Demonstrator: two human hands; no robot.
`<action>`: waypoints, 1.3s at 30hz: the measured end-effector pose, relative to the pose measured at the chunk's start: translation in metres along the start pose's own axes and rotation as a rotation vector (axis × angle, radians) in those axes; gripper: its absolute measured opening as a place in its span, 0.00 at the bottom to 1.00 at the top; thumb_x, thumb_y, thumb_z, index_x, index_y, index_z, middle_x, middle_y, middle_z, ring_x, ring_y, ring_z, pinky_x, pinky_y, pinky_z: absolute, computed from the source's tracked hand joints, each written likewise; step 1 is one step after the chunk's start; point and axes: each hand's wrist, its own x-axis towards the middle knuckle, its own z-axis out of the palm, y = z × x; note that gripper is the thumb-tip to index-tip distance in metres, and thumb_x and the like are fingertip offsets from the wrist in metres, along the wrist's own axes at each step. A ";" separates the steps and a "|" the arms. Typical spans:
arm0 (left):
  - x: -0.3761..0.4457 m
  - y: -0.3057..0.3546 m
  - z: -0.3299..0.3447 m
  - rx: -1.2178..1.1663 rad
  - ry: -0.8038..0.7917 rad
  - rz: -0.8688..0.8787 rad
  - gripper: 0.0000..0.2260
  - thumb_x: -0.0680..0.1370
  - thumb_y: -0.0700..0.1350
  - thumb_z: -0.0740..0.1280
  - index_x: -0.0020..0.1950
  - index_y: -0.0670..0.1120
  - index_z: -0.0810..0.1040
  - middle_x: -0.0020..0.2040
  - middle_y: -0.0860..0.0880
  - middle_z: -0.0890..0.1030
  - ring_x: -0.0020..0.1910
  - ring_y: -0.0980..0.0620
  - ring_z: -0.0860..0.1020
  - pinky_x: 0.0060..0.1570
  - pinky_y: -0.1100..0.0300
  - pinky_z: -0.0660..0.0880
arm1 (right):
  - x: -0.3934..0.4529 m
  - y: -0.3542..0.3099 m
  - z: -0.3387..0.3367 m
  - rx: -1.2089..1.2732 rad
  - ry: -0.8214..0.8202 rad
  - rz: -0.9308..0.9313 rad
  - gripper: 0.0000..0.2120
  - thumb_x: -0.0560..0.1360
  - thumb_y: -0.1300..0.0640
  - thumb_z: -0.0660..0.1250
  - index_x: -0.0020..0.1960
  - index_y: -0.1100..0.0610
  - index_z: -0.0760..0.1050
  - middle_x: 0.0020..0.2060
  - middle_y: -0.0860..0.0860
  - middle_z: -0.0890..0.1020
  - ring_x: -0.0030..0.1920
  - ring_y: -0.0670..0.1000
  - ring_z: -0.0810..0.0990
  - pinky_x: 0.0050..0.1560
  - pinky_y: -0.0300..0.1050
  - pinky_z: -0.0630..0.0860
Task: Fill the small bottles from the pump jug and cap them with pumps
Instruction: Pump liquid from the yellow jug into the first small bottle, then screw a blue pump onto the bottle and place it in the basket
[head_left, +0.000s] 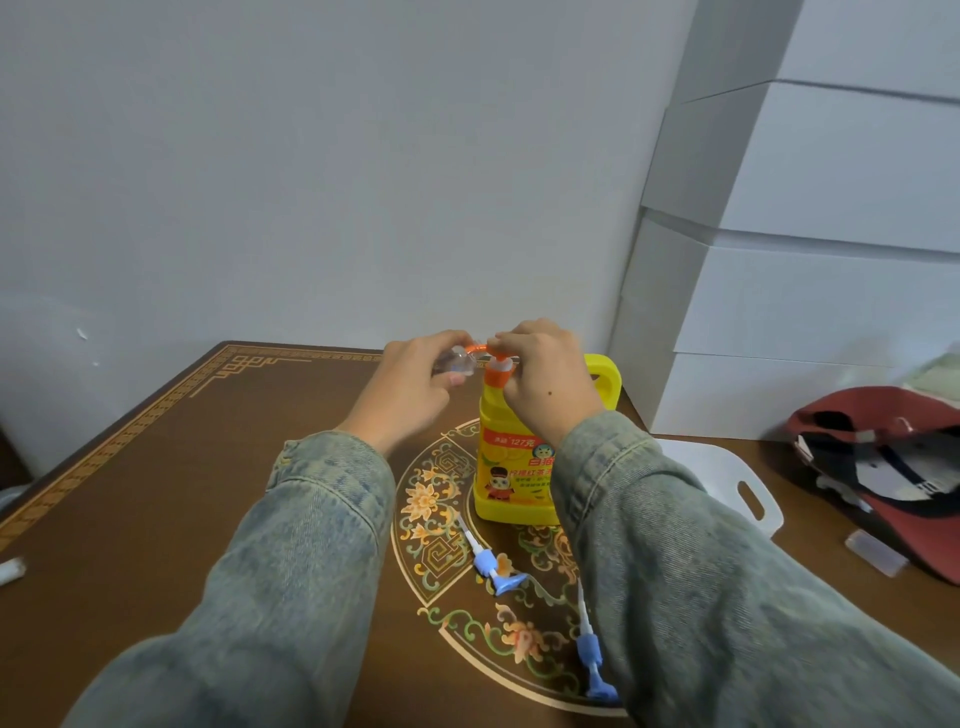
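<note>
While left hand (410, 384) pinches clear small bottle (457, 361) at orange spout, right hand (545, 376) closed over yellow plastic jug (514, 467) pump, two blue pumps (493, 566) nearer, apparently loose.

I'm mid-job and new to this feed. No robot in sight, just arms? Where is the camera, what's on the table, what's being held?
There is no machine: a person works with bare hands, and the one camera sits on their head, looking forward and down. The left hand holds a small clear bottle at the orange spout of the yellow jug. The right hand rests on the jug's pump head. Two blue pumps lie on the brown table in front of the jug. To the right are a white tray and a red cap.
</note>
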 end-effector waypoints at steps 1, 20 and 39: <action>0.000 0.001 0.000 -0.002 -0.006 0.000 0.17 0.76 0.38 0.70 0.62 0.53 0.78 0.50 0.52 0.79 0.49 0.59 0.73 0.51 0.64 0.66 | -0.002 0.000 0.000 0.001 0.001 -0.005 0.15 0.71 0.67 0.65 0.55 0.58 0.82 0.48 0.57 0.84 0.54 0.57 0.78 0.55 0.52 0.75; -0.034 -0.004 0.012 -0.574 0.050 -0.245 0.15 0.77 0.37 0.67 0.57 0.55 0.71 0.63 0.46 0.78 0.58 0.47 0.80 0.55 0.45 0.79 | -0.033 -0.004 -0.026 0.109 0.052 -0.047 0.21 0.72 0.63 0.58 0.63 0.59 0.77 0.61 0.54 0.80 0.63 0.53 0.75 0.67 0.40 0.67; -0.176 0.036 0.078 -0.720 -0.099 -0.249 0.21 0.72 0.32 0.72 0.54 0.54 0.73 0.54 0.52 0.81 0.52 0.60 0.82 0.54 0.64 0.76 | -0.218 0.066 -0.072 0.162 -0.167 0.540 0.13 0.73 0.63 0.64 0.55 0.55 0.81 0.46 0.48 0.84 0.41 0.39 0.77 0.42 0.22 0.70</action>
